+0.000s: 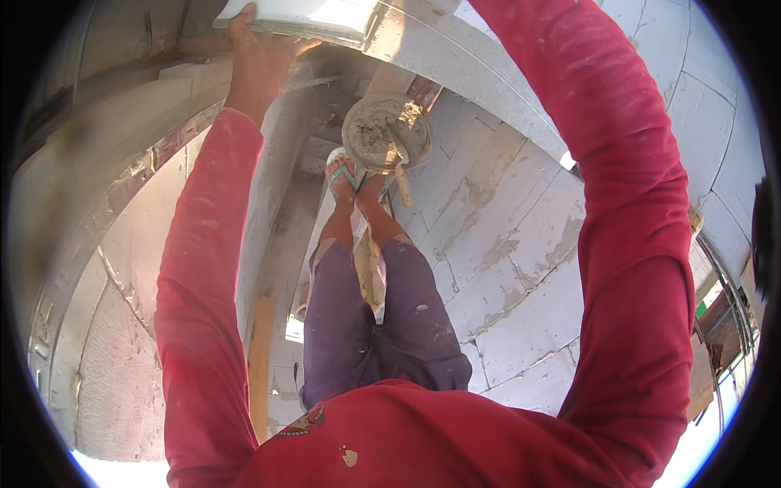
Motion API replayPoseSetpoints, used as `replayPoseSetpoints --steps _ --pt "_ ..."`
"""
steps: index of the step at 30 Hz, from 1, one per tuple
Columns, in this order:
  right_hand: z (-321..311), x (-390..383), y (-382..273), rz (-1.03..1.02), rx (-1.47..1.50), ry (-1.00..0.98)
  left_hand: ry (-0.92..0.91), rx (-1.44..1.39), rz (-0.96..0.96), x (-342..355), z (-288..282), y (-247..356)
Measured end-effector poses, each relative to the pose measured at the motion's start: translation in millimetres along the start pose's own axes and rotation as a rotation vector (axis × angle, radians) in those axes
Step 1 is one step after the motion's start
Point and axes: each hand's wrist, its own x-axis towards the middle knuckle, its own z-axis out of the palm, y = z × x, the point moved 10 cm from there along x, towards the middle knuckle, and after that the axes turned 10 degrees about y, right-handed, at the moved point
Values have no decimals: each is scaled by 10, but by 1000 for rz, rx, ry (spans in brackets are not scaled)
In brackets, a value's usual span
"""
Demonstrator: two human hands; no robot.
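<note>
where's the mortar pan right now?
In the head view the mortar pan sits upper centre, just beyond the person's sandalled feet, against the grey block wall, with a trowel resting in it.

The left hand [259, 61] grips the near edge of a white block [305, 18] held up at the top. The right arm reaches past it, its hand out of view. Below the block, a mortar pan [385, 130] with a trowel [400, 167] sits by the feet [356, 180].
</note>
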Motion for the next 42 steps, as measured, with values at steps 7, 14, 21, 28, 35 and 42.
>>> replayPoseSetpoints --steps 7,14,21,28,35,42 --pt "132 -84 84 79 -62 -108 133 -24 10 78 -361 41" --pt "-95 -140 65 188 -157 -141 114 -24 20 30 -205 106" --pt "-142 -154 71 194 -179 -171 181 41 25 8 -228 103" --pt "-85 -172 132 180 -175 -147 132 4 69 58 -229 86" --pt "36 -110 147 119 -203 -87 148 76 55 -92 -177 141" --pt "34 -314 23 216 -34 -302 145 73 45 -77 -163 123"
